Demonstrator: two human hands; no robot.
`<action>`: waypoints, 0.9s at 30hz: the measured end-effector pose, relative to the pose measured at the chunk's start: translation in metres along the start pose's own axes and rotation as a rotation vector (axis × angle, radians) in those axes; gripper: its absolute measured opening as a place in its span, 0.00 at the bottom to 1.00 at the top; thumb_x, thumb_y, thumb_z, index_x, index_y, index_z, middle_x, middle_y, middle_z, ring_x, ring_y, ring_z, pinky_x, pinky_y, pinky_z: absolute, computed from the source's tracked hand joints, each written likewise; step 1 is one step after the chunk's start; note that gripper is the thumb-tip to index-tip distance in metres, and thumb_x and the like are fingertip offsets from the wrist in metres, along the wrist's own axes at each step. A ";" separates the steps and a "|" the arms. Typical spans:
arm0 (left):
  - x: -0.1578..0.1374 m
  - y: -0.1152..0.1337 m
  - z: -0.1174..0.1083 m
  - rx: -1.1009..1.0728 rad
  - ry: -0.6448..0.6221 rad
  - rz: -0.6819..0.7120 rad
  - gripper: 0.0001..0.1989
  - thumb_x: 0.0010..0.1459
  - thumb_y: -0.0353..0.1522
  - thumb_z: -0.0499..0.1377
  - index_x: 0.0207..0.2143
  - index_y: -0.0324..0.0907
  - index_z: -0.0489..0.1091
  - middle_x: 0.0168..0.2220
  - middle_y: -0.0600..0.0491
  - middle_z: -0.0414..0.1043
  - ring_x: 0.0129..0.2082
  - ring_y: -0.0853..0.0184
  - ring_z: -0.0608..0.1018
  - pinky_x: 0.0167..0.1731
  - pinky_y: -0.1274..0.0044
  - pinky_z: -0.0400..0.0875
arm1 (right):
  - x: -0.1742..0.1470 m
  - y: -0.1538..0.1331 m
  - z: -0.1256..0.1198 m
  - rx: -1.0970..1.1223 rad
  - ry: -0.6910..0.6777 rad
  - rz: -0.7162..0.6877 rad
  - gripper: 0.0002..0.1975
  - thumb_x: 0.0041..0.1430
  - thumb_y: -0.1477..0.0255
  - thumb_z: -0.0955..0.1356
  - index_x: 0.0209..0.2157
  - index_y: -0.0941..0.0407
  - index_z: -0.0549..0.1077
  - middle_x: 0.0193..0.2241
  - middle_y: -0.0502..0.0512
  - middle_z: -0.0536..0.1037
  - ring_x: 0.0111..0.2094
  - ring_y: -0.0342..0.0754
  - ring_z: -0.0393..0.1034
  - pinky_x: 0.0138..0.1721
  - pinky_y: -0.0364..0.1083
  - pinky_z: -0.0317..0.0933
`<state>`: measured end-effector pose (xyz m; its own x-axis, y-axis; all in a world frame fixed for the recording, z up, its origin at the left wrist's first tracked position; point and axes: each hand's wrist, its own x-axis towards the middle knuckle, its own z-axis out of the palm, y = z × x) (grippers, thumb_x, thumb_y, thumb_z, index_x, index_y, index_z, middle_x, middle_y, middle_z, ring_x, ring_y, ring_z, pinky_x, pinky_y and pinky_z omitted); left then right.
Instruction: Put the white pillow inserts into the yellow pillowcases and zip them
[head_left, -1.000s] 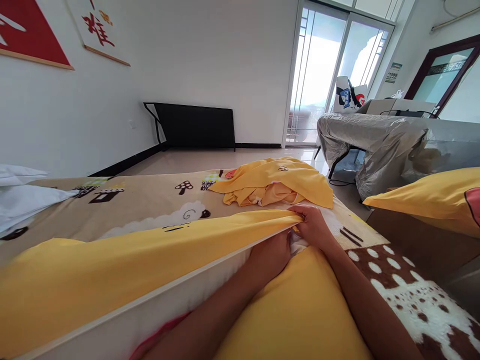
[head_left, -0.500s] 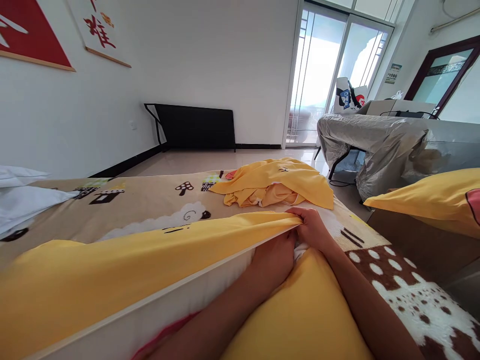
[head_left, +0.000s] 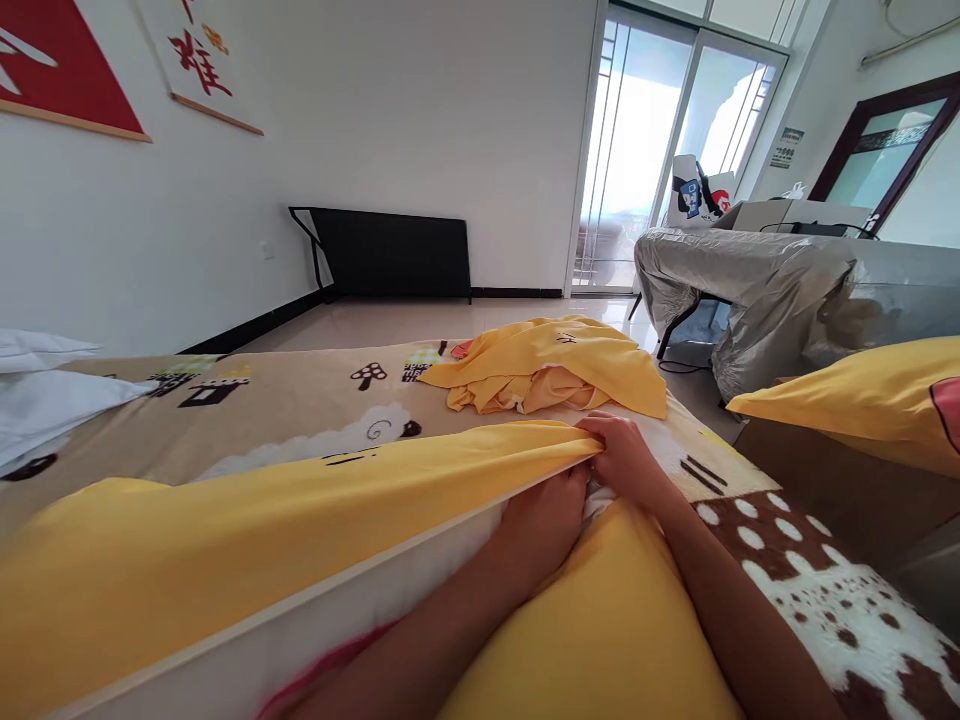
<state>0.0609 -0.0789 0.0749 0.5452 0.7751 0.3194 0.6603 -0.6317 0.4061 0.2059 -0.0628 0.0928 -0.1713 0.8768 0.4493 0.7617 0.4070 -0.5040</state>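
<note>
A yellow pillowcase (head_left: 247, 530) stretches across the near part of the bed, with a white pillow (head_left: 360, 615) showing inside its open edge. My right hand (head_left: 626, 460) pinches the far corner of the pillowcase's upper flap. My left hand (head_left: 544, 525) reaches into the opening just under that flap, its fingers pressed against the white pillow corner and partly hidden by the cloth. The lower yellow layer (head_left: 600, 630) lies over my forearms' near side.
A crumpled yellow cloth (head_left: 551, 375) lies further up the patterned bedsheet (head_left: 285, 400). White pillows (head_left: 45, 385) sit at the left edge. Another yellow pillow (head_left: 870, 395) is at the right. A covered table (head_left: 757, 280) and a black folded frame (head_left: 390, 252) stand beyond.
Both hands have shifted slightly at the pillowcase corner; the left hand has pushed a little deeper under the flap. The rest is unchanged.
</note>
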 end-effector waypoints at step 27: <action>0.011 -0.016 0.006 -0.433 0.118 -0.293 0.18 0.59 0.38 0.52 0.50 0.45 0.67 0.56 0.50 0.68 0.57 0.58 0.67 0.62 0.60 0.52 | 0.001 0.004 0.004 0.318 -0.033 0.031 0.20 0.36 0.79 0.59 0.29 0.59 0.79 0.21 0.46 0.74 0.28 0.44 0.65 0.29 0.38 0.55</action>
<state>0.0595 -0.0602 0.0668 0.2923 0.9299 0.2235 0.4886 -0.3461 0.8010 0.2059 -0.0592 0.0885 -0.1756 0.8956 0.4086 0.5346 0.4353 -0.7244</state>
